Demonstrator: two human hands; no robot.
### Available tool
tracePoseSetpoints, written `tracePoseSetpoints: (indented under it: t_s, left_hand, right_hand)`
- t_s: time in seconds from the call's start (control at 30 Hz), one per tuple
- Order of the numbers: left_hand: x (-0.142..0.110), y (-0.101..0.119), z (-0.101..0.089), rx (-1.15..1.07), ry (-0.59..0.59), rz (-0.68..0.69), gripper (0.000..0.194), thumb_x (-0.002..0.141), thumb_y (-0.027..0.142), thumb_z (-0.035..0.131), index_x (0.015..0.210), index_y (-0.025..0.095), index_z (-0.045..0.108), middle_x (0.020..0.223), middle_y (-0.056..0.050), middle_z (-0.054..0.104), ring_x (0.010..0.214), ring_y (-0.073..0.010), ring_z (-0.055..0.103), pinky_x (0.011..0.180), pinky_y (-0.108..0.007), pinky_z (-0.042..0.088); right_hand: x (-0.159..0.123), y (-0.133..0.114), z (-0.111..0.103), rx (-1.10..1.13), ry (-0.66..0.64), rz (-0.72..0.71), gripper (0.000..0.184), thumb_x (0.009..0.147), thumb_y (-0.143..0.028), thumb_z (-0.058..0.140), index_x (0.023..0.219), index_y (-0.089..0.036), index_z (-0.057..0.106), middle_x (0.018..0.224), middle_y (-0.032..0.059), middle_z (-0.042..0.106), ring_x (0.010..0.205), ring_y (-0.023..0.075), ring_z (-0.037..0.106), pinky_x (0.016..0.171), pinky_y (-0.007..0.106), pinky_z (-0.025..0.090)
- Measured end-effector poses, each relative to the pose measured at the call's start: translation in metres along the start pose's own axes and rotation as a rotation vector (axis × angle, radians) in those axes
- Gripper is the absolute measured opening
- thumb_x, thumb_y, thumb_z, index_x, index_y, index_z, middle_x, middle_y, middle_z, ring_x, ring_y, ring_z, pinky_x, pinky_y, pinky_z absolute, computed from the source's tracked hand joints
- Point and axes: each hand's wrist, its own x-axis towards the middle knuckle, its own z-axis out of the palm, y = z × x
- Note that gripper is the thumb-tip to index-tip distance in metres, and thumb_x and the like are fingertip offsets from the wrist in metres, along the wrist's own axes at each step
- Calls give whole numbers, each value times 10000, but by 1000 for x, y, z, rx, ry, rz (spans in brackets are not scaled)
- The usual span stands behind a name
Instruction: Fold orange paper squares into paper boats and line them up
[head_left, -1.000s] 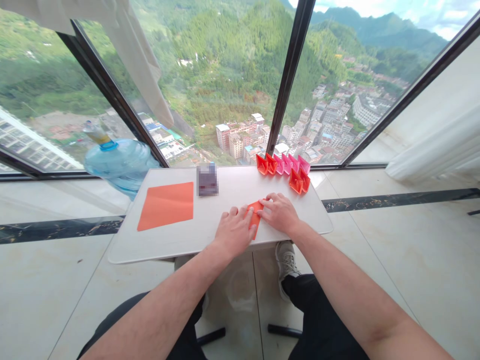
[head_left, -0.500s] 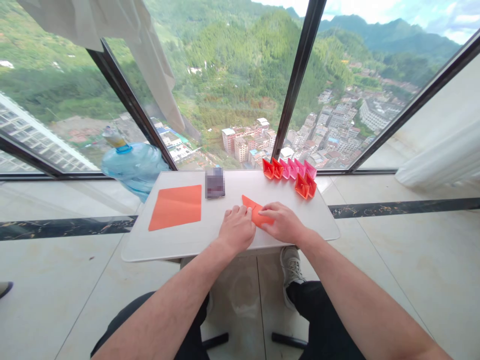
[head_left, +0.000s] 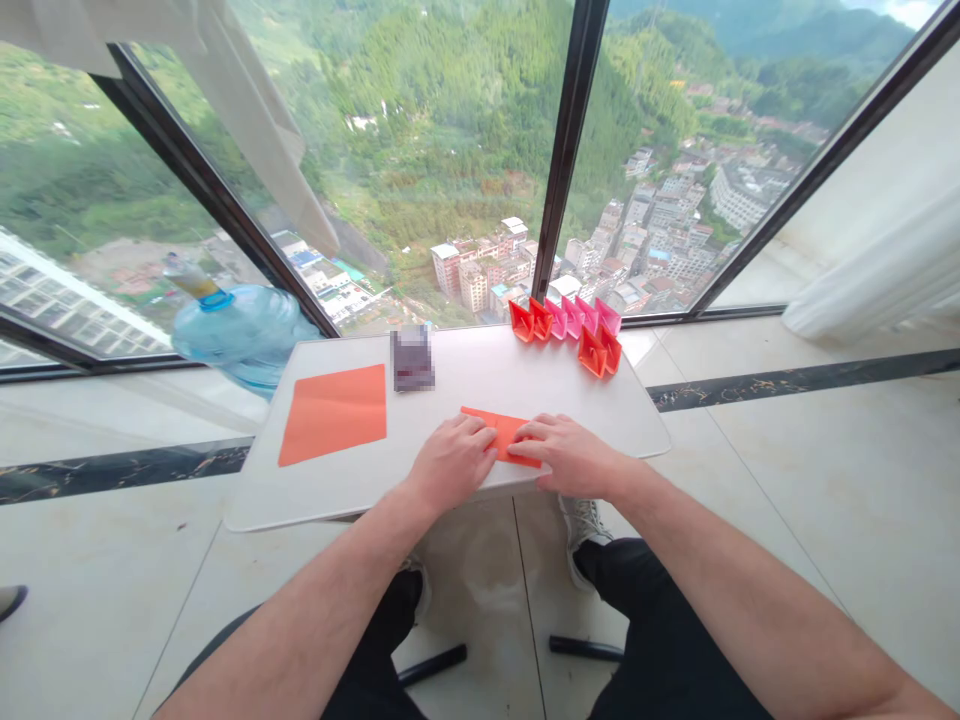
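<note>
A strip of folded orange paper (head_left: 505,428) lies near the front edge of the white table (head_left: 450,370), its long side running roughly left to right. My left hand (head_left: 454,456) grips its left part with curled fingers, covering the near left corner. On the right part, my right hand (head_left: 564,454) has its fingers bent over the paper, with the thumb low by the table edge. Both hands hide some of the folds. To the left rests a flat orange paper sheet (head_left: 334,415) with a faint crease.
Several folded red paper pieces (head_left: 598,352) and pink paper pieces (head_left: 574,318) stand at the table's back right. A dark pixelated object (head_left: 412,360) lies at the back, left of centre. Beyond the table's left side is a blue water jug (head_left: 240,335), beside the windows.
The orange paper has been turned from an upright slant to lying crosswise. My right hand has come down and nearer the front edge. My left hand has shifted slightly left along the paper.
</note>
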Motion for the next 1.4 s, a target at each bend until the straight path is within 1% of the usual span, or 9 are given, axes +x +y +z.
tracePoseSetpoints:
  t_s: [0.13, 0.27, 0.37, 0.5, 0.7, 0.87, 1.1, 1.23, 1.4]
  left_hand:
    - [0, 1, -2, -17, 12, -8, 259, 966, 232, 445, 940, 203, 701, 944, -86, 654, 941, -221, 576, 910, -399, 473]
    - [1, -2, 1, -64, 55, -36, 269, 946, 189, 457, 965, 207, 725, 976, -84, 680, 955, -218, 590, 908, -392, 482]
    - [3, -6, 4, -67, 75, -67, 270, 943, 207, 472, 993, 220, 737, 1016, -78, 693, 986, -225, 597, 914, -394, 485]
    - [8, -11, 6, -43, 95, -102, 297, 956, 240, 463, 1100, 225, 722, 1067, -80, 692, 1033, -237, 594, 954, -402, 470]
    - [14, -13, 0, 38, 69, -36, 308, 976, 279, 438, 1142, 216, 691, 1105, -91, 685, 1045, -245, 586, 992, -419, 428]
    - [11, -5, -5, 68, 53, -11, 299, 961, 335, 476, 1156, 242, 683, 1226, -79, 675, 1114, -263, 591, 1038, -463, 363]
    - [10, -3, -2, 96, 27, -37, 377, 942, 394, 501, 1248, 246, 662, 1343, -77, 637, 1203, -304, 560, 1048, -484, 344]
    - [9, -3, -3, 95, 16, -25, 394, 946, 395, 493, 1267, 225, 642, 1308, -94, 647, 1203, -298, 561, 1032, -461, 369]
    - [9, 0, -6, 73, 2, -49, 471, 946, 394, 491, 1376, 213, 551, 1219, -89, 678, 1163, -283, 564, 1015, -446, 377]
  right_hand:
    - [-4, -5, 1, -13, -2, -22, 517, 762, -127, 684, 1251, -291, 646, 1268, 52, 655, 1128, 236, 561, 990, 388, 427]
    - [-2, -10, 3, -15, 29, -28, 382, 780, -131, 652, 1139, -253, 693, 1131, 61, 703, 1045, 223, 600, 943, 368, 457]
    - [3, -9, 4, 14, 101, -21, 211, 844, -165, 611, 996, -236, 738, 1029, 60, 727, 972, 204, 622, 920, 340, 477]
    - [15, 7, 3, 68, 225, 19, 215, 934, -216, 549, 931, -223, 763, 1021, 64, 744, 975, 194, 630, 921, 327, 489]
    - [36, 38, 4, 145, 222, 82, 232, 821, -81, 641, 930, -230, 782, 999, 36, 762, 948, 182, 634, 910, 312, 498]
    - [45, 51, -1, 223, 211, 179, 357, 719, 34, 552, 846, -203, 787, 896, 20, 761, 858, 156, 655, 854, 265, 494]
    - [60, 57, -19, 353, 64, 370, 225, 790, -128, 597, 897, -199, 782, 829, -9, 749, 762, 131, 639, 723, 214, 468]
    - [69, 57, -20, 386, 94, 532, 143, 802, -252, 681, 896, -177, 759, 823, 6, 743, 726, 127, 631, 652, 205, 447]
    - [76, 52, -18, 373, 84, 620, 114, 770, -267, 729, 841, -179, 744, 828, 9, 742, 735, 128, 637, 645, 203, 436]
